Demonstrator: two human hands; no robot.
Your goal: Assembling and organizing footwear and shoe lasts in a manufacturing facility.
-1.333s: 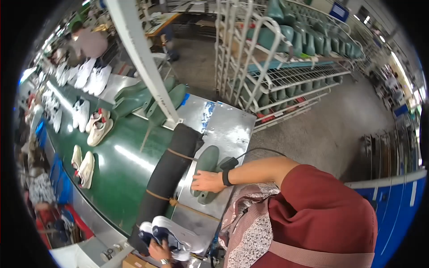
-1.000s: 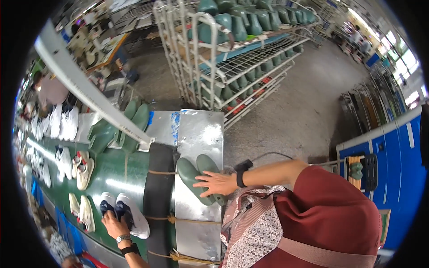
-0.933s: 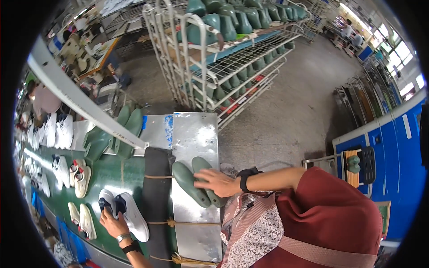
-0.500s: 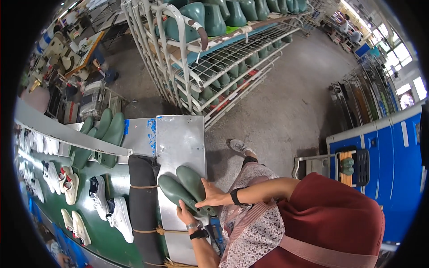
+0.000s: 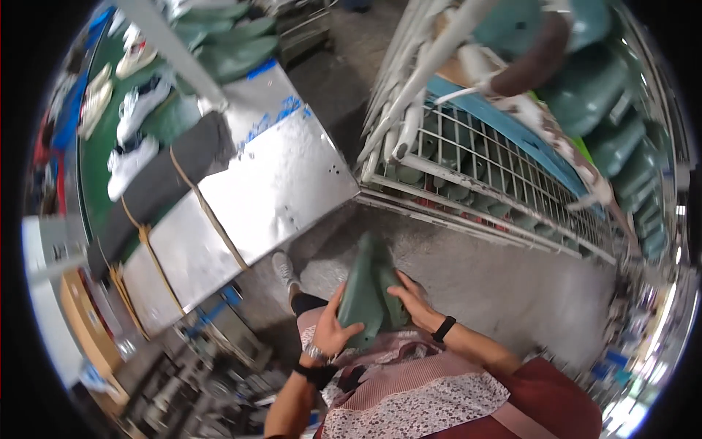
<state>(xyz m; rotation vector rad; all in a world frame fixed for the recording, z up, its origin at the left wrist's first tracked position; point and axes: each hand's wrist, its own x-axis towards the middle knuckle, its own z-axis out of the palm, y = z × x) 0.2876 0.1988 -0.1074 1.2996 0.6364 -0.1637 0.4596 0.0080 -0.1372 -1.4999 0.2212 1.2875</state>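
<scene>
A pair of green shoe lasts (image 5: pixel 363 289) is held in front of my body, side by side with the toes pointing away from me. My left hand (image 5: pixel 335 328) is closed round the left last, its thumb lying across the near end. On the other side my right hand (image 5: pixel 414 298) grips the right last, thumb on top and fingers along its outer side. The undersides of both lasts are hidden.
Left stands a metal-topped table (image 5: pixel 278 194) beside a green conveyor (image 5: pixel 99 172) with white shoes (image 5: pixel 135 164) and more green lasts (image 5: pixel 238 55). A white wire rack (image 5: pixel 475 179) loaded with lasts rises ahead and right. Concrete floor (image 5: pixel 453 256) lies between.
The pair of lasts has moved off the metal table to in front of my body, both hands still on it. My view has turned right, bringing the rack nearer.
</scene>
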